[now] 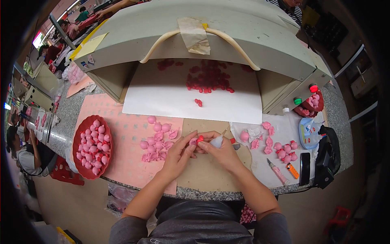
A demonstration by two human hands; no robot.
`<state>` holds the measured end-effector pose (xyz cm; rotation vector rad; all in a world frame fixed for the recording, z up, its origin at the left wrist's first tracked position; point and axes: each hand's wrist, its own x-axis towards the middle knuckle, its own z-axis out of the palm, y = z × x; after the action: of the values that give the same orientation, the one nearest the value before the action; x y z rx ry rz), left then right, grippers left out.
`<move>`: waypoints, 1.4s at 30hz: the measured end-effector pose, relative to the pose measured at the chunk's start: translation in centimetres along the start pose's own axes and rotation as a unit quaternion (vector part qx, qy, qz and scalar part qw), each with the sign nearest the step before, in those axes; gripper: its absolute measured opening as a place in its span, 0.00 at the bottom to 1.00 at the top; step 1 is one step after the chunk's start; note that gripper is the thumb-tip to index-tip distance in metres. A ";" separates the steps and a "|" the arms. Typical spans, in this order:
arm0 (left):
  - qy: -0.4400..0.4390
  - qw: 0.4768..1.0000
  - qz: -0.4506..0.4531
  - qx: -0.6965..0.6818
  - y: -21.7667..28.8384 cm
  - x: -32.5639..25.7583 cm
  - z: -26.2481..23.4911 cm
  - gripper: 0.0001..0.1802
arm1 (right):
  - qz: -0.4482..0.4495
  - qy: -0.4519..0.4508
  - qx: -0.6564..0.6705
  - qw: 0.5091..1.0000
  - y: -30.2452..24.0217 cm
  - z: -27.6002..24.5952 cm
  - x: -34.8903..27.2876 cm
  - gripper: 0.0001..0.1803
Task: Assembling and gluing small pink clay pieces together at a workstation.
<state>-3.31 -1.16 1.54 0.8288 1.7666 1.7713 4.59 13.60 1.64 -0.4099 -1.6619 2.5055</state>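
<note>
In the middle of the bench my two hands meet over a brown board point(215, 171). My left hand point(178, 152) is closed on a small pink plastic piece point(192, 141). Right beside that piece is a small glossy red piece point(200, 139), between the fingertips of both hands. My right hand point(224, 153) also has a small translucent squeeze bottle point(217, 141) tucked in it, its thin tip pointing up and away. Fingers partly hide both small pieces. To the left lie several pink round parts point(151, 141) and pink hollow shells point(154, 156).
A red bowl point(77, 148) of pink figures stands left. Ahead, a grey hooded box point(284, 53) shelters red pieces point(209, 77) on a white sheet point(154, 97). At right are pink parts point(285, 151), a tube point(277, 171), an orange lighter point(292, 171) and a black phone point(304, 168).
</note>
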 end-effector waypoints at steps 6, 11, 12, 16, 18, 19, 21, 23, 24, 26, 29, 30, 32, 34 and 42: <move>0.017 0.989 0.033 0.140 0.1 0.0 -0.4 0.17 | 0.028 -0.014 0.008 0.999 0.3 -0.1 0.0 0.14; 0.019 0.989 -0.004 0.146 0.3 -0.1 -0.4 0.18 | 0.007 -0.004 -0.046 0.999 0.5 0.4 0.0 0.15; 0.021 0.989 -0.005 0.145 0.4 -0.1 -0.3 0.18 | 0.013 -0.004 -0.030 0.999 0.6 0.4 0.0 0.15; 0.034 0.995 -0.014 0.092 -0.1 -0.2 -0.3 0.18 | 0.043 -0.021 -0.007 0.999 0.5 0.6 -0.1 0.15; 0.036 0.996 -0.007 0.080 -0.4 -0.4 -0.3 0.18 | 0.064 -0.036 -0.020 0.997 -0.1 0.6 -0.2 0.14; 0.032 0.995 0.003 0.092 -0.3 -0.4 -0.4 0.18 | 0.083 -0.050 -0.032 0.995 -0.4 0.6 -0.3 0.14; 0.027 0.994 0.012 0.104 -0.2 -0.4 -0.4 0.18 | 0.081 -0.059 -0.035 0.994 -0.7 0.5 -0.4 0.14; 0.003 0.998 0.003 0.066 -0.3 -0.6 -0.4 0.17 | 0.079 -0.067 -0.037 0.994 -0.8 0.4 -0.4 0.13; 0.003 0.998 0.002 0.064 -0.3 -0.6 -0.5 0.17 | 0.074 -0.076 -0.047 0.993 -0.8 0.4 -0.4 0.12; -0.021 0.998 -0.013 0.051 0.0 -0.7 -0.7 0.17 | 0.072 -0.084 -0.057 0.992 -0.8 0.3 -0.4 0.11; -0.044 0.998 -0.037 0.004 0.4 -0.7 -0.8 0.17 | 0.075 -0.067 -0.061 0.993 -0.3 0.5 -0.5 0.10; -0.046 0.998 -0.038 0.002 0.4 -0.7 -0.8 0.17 | 0.074 -0.075 -0.032 0.994 0.1 0.3 -0.3 0.10; -0.055 0.998 -0.044 -0.006 0.0 -0.6 -1.0 0.17 | 0.074 -0.082 -0.003 0.994 0.4 0.4 -0.2 0.09; -0.043 0.998 -0.041 -0.014 -0.1 -0.5 -0.6 0.17 | 0.060 -0.047 -0.007 0.997 0.1 0.8 -0.3 0.09; -0.047 0.997 -0.052 -0.030 -0.3 -0.4 -0.6 0.18 | 0.052 -0.067 -0.100 0.991 0.1 -0.5 -0.1 0.09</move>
<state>-3.53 -1.88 1.26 0.7691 1.6585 1.6831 4.78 13.95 1.35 -0.3611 -2.0026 2.4973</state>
